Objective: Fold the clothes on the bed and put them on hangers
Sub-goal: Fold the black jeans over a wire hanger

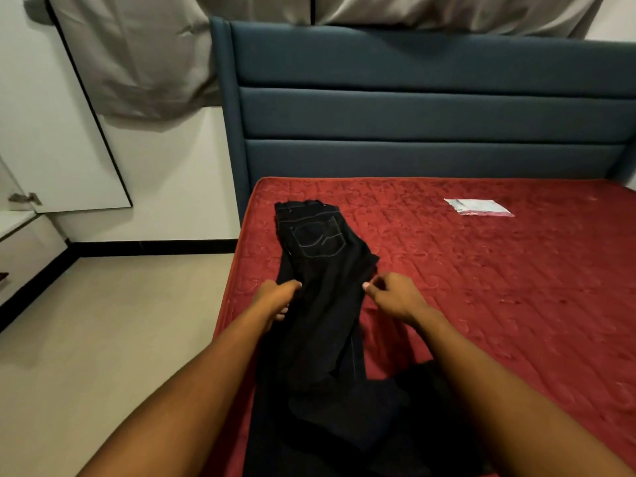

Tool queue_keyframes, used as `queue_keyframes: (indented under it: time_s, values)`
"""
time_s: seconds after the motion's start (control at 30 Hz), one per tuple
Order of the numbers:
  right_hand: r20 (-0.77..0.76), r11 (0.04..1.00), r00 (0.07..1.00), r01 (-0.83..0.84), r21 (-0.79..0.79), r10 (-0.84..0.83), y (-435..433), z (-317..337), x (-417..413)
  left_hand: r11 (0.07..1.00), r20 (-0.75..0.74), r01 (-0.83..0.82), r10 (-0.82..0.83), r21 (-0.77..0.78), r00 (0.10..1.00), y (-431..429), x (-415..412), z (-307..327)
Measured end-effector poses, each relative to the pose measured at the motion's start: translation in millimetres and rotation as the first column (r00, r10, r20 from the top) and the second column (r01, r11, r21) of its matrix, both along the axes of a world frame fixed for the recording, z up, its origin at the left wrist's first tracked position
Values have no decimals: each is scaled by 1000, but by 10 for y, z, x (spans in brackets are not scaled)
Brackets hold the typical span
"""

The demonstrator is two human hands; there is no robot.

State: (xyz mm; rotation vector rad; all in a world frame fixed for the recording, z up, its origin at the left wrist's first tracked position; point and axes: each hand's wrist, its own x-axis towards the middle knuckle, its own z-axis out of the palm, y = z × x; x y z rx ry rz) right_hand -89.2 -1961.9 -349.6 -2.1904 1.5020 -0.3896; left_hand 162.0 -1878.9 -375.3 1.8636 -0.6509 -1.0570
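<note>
Jeans (pixel 320 270): thick limp denim, judged heavy | side edges gripped by fingers (pixel 292 286) of left hand (pixel 275 301) and right hand (pixel 395 297)

You have no legible text, label, brand, number or sign in view. The flat clear packet (pixel 478 206), lying far right on the red mattress (pixel 481 287), carries pale and reddish print that is too small and blurred to read. The dark jeans (pixel 320 256), near the left edge of the mattress, show light contrast stitching on the back pocket. It is a curved line only and forms no readable letters.
</note>
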Motion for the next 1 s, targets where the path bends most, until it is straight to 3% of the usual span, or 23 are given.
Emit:
queue_keyframes:
  time_s: [0.13, 0.27, 0.33, 0.43, 0.53, 0.63, 0.7, 0.8, 0.9, 1.0]
  values:
    - [123, 992, 986, 118, -45, -112, -830, -105, 363, 988, -148, -111, 95, -104, 984, -808, 357, -104]
    - [82, 992, 989, 122, 40, -125, -1628, -184, 661, 965, -196, -198, 163, -173, 967, -1645, 782, -301]
    - [120, 981, 983, 122, 153, -141, -1971, -270, 780, 959, -152, -216, 189, -183, 970, -1975, 889, -337]
    - [306, 918, 920, 119, 378, -244, -2272, -463, 947, 954, -27, -233, 232, -191, 972, -2380, 1027, -420]
    - [398, 889, 877, 69, 452, -270, -2494, -697, 985, 948, 152, -244, 277, -206, 949, -2729, 1178, -455]
    - [446, 786, 824, -2, 618, -349, -2606, -795, 929, 946, 293, -79, 175, -314, 940, -3055, 1293, -304]
    - [463, 744, 789, -11, 668, -404, -2695, -832, 876, 946, 367, 6, 119, -323, 923, -3236, 1377, -270]
    - [479, 732, 759, -4, 681, -441, -2757, -876, 900, 977, 457, -7, 107, -214, 883, -3296, 1479, -431]
    - [487, 721, 734, 6, 692, -473, -2726, -894, 910, 976, 444, -56, 147, -211, 884, -3053, 1410, -534]
    - [530, 697, 658, -11, 717, -535, -2559, -779, 793, 966, 305, -44, 123, -255, 944, -2490, 1116, -421]
